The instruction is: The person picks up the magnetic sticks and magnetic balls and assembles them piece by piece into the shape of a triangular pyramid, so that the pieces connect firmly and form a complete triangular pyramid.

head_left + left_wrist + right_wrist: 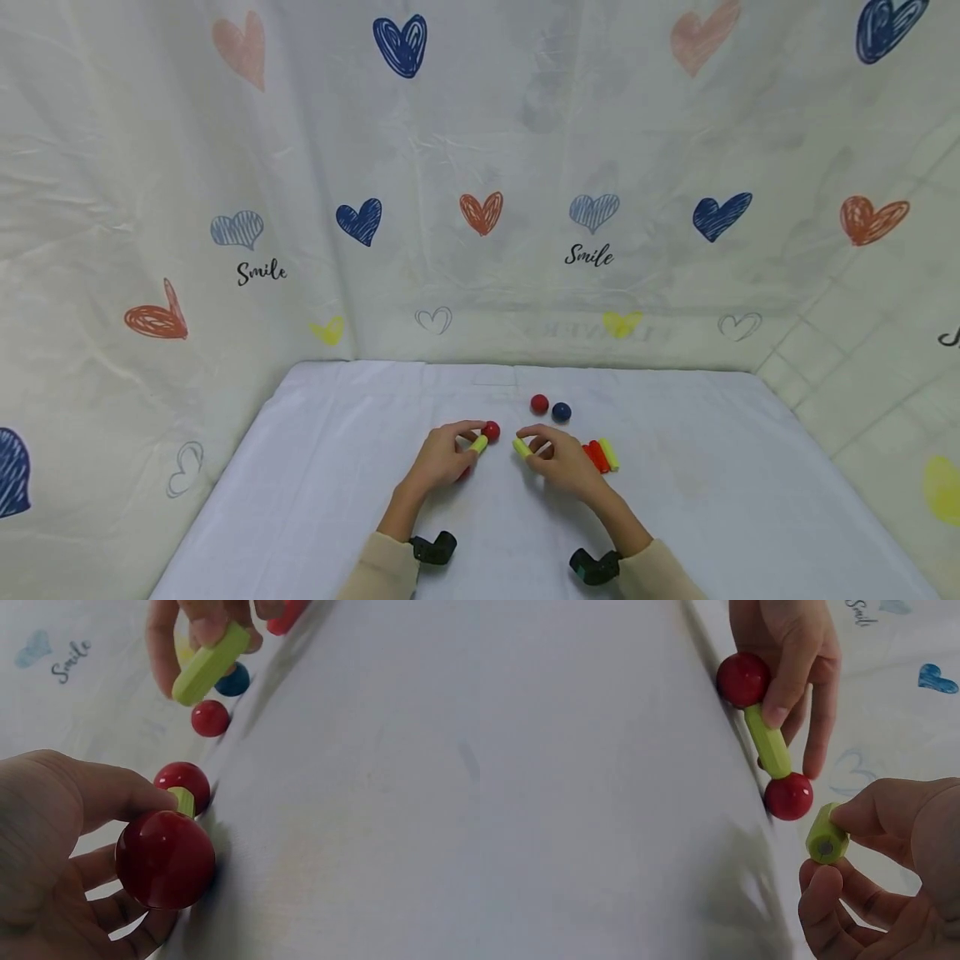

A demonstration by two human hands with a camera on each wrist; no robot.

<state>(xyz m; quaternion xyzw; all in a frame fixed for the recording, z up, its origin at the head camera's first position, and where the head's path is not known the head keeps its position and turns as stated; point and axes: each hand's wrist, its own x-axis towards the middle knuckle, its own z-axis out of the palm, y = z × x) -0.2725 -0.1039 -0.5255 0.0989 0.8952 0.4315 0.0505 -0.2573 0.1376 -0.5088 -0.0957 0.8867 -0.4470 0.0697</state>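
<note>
My left hand (438, 457) grips a yellow-green rod (767, 742) between thumb and fingers. A glossy red ball (743, 679) sits at the near end of that rod and a second red ball (788, 796) at its far end. Across a small gap, my right hand (566, 462) pinches another yellow-green rod (827, 834) between thumb and fingertips. A round grey spot shows on this rod's end face in the right wrist view. Its other end is hidden there by the thumb. Both hands are low over the white cloth.
Farther back on the white-covered table (360, 425) lie a loose red ball (539, 404) and a dark blue ball (562, 412). Beside the right hand are red rods (598, 457) and one yellow-green stick (609, 455). A heart-printed curtain (480, 283) hangs behind the table.
</note>
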